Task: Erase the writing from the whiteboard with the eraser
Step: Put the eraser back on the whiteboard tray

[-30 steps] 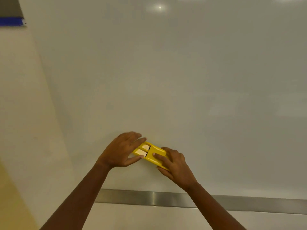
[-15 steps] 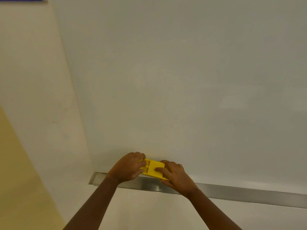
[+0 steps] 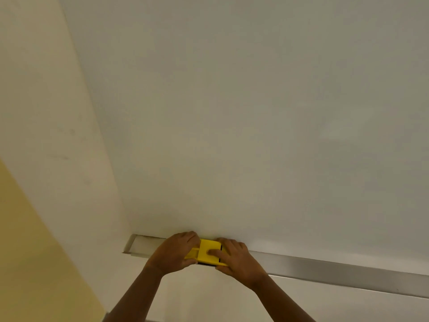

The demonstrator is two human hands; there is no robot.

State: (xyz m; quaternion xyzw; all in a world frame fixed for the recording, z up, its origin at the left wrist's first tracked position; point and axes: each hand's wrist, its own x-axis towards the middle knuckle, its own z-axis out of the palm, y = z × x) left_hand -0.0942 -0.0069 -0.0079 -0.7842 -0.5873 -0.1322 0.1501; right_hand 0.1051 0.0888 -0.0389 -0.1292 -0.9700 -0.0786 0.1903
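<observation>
A large whiteboard (image 3: 255,101) fills most of the view, and I see no writing on the part that shows. The yellow eraser (image 3: 207,253) sits at the board's bottom edge, over the metal tray (image 3: 325,266). My left hand (image 3: 174,253) grips its left end. My right hand (image 3: 236,259) holds its right end, with fingers laid across the top. A thin dark strip of the eraser's underside shows along its lower and right edges.
A pale wall (image 3: 46,112) lies to the left of the board, with a yellow-painted area (image 3: 27,252) at the lower left. The tray's left end (image 3: 131,246) stops just left of my hands.
Both hands have brought the eraser down the board from well above the tray to the tray at the bottom edge. The view has shifted right and down.
</observation>
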